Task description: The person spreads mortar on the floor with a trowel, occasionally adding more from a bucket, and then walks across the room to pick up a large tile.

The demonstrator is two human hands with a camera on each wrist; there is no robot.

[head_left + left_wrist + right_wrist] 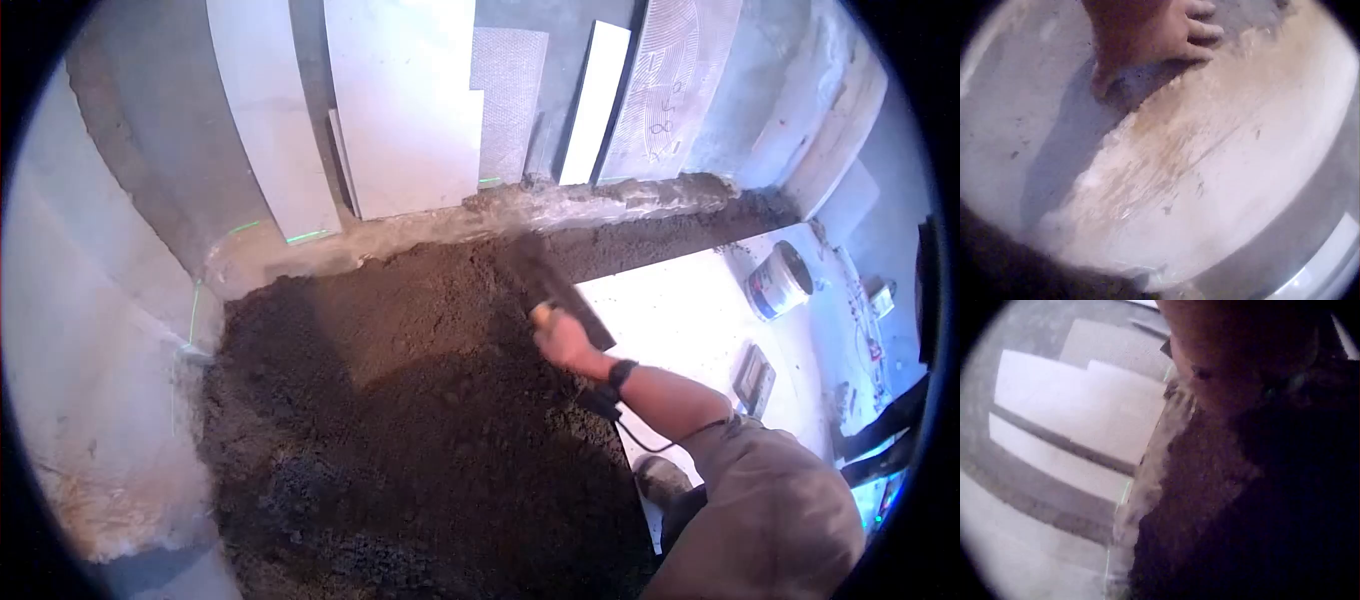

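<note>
In the head view my right hand (567, 343) grips the handle (542, 315) of a long flat trowel (572, 295), whose blade lies over dark, crumbly mortar (430, 440) beside a white board. Motion blurs the far end of the blade. The right wrist view shows my right hand (1241, 356) from close up above the mortar (1191, 481), its fingers and the tool lost in shadow. My left hand (1147, 34), outside the head view, has its fingers extended and thumb apart, holding nothing visible, near a pale, rough-edged wall surface (1222, 181); contact there cannot be told.
Panels (405, 110) lean against the back wall, above a rough ledge (400, 235). On the white board (660, 300) at the right stand a bucket (778, 283) and a small float (754, 380). A boot (662, 480) rests by the board's near edge. Green laser marks show along the walls.
</note>
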